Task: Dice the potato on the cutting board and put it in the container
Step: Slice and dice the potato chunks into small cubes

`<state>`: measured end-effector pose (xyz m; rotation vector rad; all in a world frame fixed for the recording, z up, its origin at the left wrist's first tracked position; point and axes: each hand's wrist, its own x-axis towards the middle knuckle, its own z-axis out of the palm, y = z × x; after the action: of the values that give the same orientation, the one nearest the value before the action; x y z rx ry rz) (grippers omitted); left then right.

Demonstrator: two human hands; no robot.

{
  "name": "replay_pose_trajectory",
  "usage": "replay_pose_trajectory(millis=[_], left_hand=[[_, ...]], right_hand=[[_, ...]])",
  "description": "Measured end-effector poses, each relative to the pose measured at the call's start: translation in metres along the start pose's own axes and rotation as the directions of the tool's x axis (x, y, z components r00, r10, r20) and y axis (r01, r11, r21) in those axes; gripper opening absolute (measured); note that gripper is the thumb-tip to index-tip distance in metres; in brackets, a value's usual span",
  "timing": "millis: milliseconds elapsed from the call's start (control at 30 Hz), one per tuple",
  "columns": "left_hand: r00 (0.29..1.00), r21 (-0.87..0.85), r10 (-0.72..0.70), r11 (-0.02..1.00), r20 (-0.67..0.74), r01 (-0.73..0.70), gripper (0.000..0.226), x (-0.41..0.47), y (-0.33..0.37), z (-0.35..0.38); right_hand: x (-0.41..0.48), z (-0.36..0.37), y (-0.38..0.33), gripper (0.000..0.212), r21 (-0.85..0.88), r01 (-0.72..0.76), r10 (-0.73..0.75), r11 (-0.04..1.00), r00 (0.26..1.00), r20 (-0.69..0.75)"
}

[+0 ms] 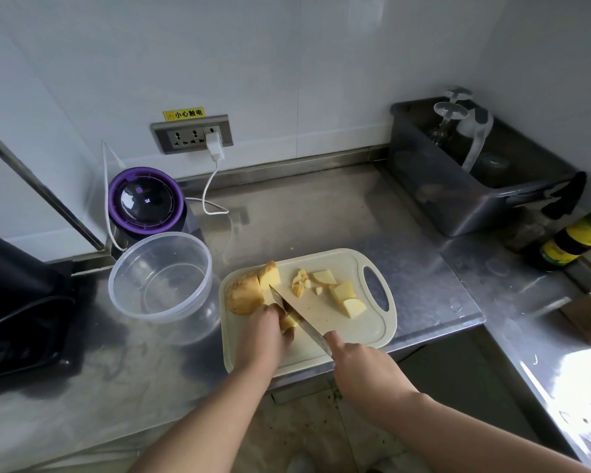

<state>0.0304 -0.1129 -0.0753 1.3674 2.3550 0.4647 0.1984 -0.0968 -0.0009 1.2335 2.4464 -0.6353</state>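
A pale cutting board [362, 332] lies on the steel counter. On its left end sits a large potato piece [244, 295] with a cut slab [269, 276] beside it. My left hand [263, 336] presses down on a potato slice [288, 322]. My right hand [365, 367] grips a knife [292, 312] by the handle; the blade runs along the left hand's fingers into the potato. Several cut chunks [347, 297] and small dice [301, 283] lie on the board's right half. A clear round container [161, 276] stands empty left of the board.
A purple-rimmed appliance [145, 203] with a white cable stands behind the container, plugged into a wall socket [193, 134]. A dark bin [471, 186] with glassware sits at the back right, bottles [574, 240] beside it. A black object [17, 302] occupies the left.
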Motion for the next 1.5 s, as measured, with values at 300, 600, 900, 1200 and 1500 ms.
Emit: replay_pose_trajectory(millis=[300, 600, 900, 1200, 1500], left_hand=[[1.0, 0.021, -0.001, 1.0, -0.012, 0.001, 0.016, 0.0, 0.0, 0.0], [1.0, 0.068, 0.003, 0.998, -0.012, -0.002, 0.015, -0.001, 0.002, -0.002], [0.999, 0.041, 0.023, 0.999, -0.036, -0.021, 0.02, -0.004, 0.002, -0.004], [0.999, -0.034, 0.046, 0.998, -0.002, -0.046, 0.023, 0.01, 0.004, 0.007], [0.997, 0.022, 0.075, 0.997, -0.025, -0.074, 0.03, 0.039, 0.036, 0.014]], right_hand=[[-0.002, 0.0, -0.001, 0.051, 0.015, 0.006, -0.006, 1.0, 1.0, 0.012], [0.005, 0.001, -0.003, 0.06, 0.027, -0.015, 0.012, 1.0, 0.995, 0.099], [0.009, 0.0, 0.007, 0.045, -0.015, -0.003, 0.004, 1.0, 0.997, 0.079], [0.016, -0.035, 0.038, 0.049, -0.067, 0.027, -0.027, 0.997, 1.0, 0.006], [0.029, -0.057, 0.066, 0.042, -0.042, -0.045, 0.037, 0.998, 0.983, -0.178]])
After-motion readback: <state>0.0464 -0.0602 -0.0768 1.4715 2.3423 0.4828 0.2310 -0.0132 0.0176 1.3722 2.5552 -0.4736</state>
